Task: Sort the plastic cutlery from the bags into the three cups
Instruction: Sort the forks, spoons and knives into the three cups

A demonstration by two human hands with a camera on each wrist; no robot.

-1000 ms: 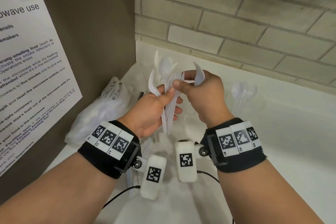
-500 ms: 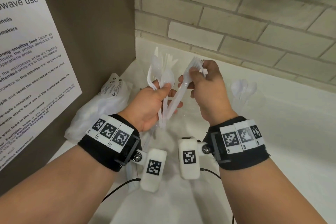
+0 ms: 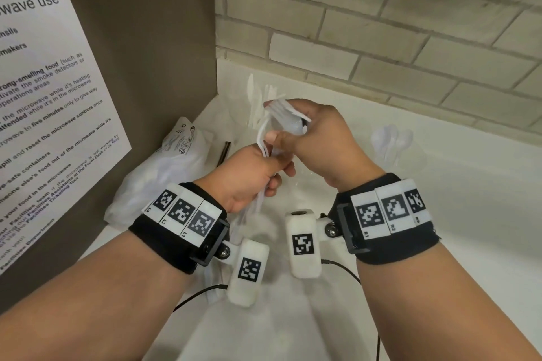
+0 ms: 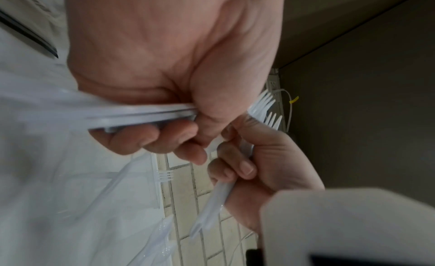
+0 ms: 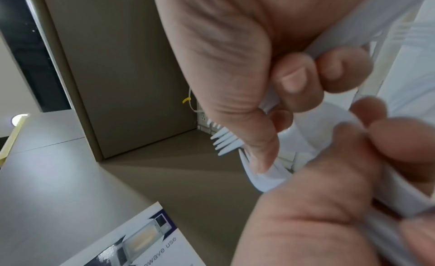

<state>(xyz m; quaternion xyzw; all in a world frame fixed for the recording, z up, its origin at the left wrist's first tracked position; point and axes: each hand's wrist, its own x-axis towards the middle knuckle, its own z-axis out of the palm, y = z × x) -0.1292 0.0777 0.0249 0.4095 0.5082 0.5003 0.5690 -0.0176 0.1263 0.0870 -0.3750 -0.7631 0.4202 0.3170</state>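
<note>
I'm looking at a shared workplace kitchenette: a microwave-use notice (image 3: 44,114) from a Facilities team is hanging on the brown cabinet side (image 3: 152,38) at left, with a white counter (image 3: 440,214) running beneath the far pale brick wall (image 3: 381,23).

Head view looking down from above, wrist views close-up, all sharing forks (image 3: 286,110).

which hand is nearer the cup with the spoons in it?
Right. The right hand is beside the cup of spoons, just to its left with a gap. The left hand is farther off, beyond the right hand.
</note>
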